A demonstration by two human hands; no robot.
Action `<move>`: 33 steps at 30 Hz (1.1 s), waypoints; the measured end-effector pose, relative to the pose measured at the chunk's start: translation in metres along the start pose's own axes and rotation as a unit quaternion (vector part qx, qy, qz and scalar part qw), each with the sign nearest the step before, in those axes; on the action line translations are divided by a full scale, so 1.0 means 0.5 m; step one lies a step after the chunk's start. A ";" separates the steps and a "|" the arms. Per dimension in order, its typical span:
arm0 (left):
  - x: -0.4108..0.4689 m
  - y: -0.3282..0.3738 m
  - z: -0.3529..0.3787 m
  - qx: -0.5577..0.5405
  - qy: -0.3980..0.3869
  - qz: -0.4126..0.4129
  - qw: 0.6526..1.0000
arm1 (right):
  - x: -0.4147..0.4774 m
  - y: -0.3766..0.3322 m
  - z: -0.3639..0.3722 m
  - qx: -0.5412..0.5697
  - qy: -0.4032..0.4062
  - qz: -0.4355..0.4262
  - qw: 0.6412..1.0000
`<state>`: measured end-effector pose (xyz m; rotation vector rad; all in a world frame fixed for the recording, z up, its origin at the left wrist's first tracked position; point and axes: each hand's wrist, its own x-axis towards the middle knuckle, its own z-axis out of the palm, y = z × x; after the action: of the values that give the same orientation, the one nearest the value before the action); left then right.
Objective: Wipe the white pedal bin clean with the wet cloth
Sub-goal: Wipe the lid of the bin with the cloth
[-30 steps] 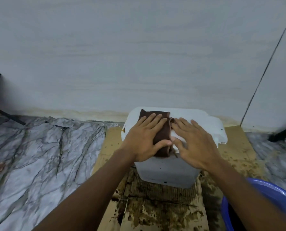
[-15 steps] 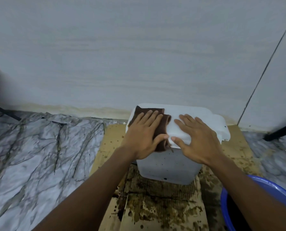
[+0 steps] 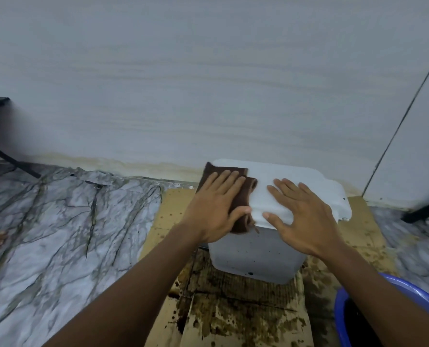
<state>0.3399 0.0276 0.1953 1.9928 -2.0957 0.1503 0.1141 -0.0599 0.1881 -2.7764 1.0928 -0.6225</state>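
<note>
The white pedal bin (image 3: 291, 176) stands on stained cardboard against the wall, its lid closed and its front wall speckled with dark spots. A dark brown cloth (image 3: 243, 196) lies flat on the left part of the lid. My left hand (image 3: 216, 209) presses down on the cloth with fingers spread, covering most of it. My right hand (image 3: 301, 216) rests flat on the bare lid just right of the cloth, fingers apart, thumb at the lid's front edge.
Brown-stained wet cardboard (image 3: 233, 309) lies under and in front of the bin. A blue basin (image 3: 358, 306) sits at the bottom right, partly behind my right forearm. Marble-patterned floor sheeting (image 3: 58, 234) spreads left. Black stand legs (image 3: 8, 156) rise far left and another black leg (image 3: 423, 209) is at right.
My left hand has slid the cloth toward the lid's left edge and slightly back. My right hand has shifted a little to the right on the lid.
</note>
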 end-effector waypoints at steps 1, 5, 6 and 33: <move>0.005 0.004 -0.001 0.000 -0.008 0.016 1.000 | 0.000 0.001 0.000 0.001 0.002 -0.003 1.000; -0.005 -0.056 -0.014 -0.084 -0.019 0.026 0.996 | 0.000 0.007 -0.002 0.004 -0.001 -0.017 1.000; -0.013 -0.076 -0.016 -0.115 -0.021 0.010 0.993 | 0.000 0.008 -0.002 0.006 0.001 -0.016 1.000; 0.169 -0.017 -0.033 -0.056 -0.114 -0.099 0.987 | 0.012 0.068 0.002 0.019 0.049 -0.115 0.992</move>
<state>0.3468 -0.0508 0.2312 2.2235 -1.9655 -0.2371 0.0970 -0.0891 0.1813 -2.8889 0.7726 -0.8023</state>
